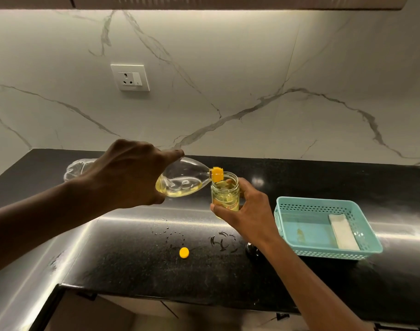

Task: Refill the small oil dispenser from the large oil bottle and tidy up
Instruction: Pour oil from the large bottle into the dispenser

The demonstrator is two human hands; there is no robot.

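My left hand (130, 173) grips the large clear oil bottle (182, 181), which lies tipped nearly sideways with yellow oil pooled in its lower side. Its yellow neck (216, 174) rests over the open mouth of the small glass dispenser (225, 192). That dispenser stands upright, holds yellow oil, and is gripped by my right hand (249, 209) from the right side. A round yellow cap (184, 252) lies loose on the black counter (132, 266), in front of both hands.
A teal perforated basket (323, 228) with a folded white cloth (343, 232) sits right of my right arm. Droplets and oily rings (223, 240) mark the counter near the cap. A dark round object (251, 250) lies partly hidden under my right wrist. The counter's front edge runs below.
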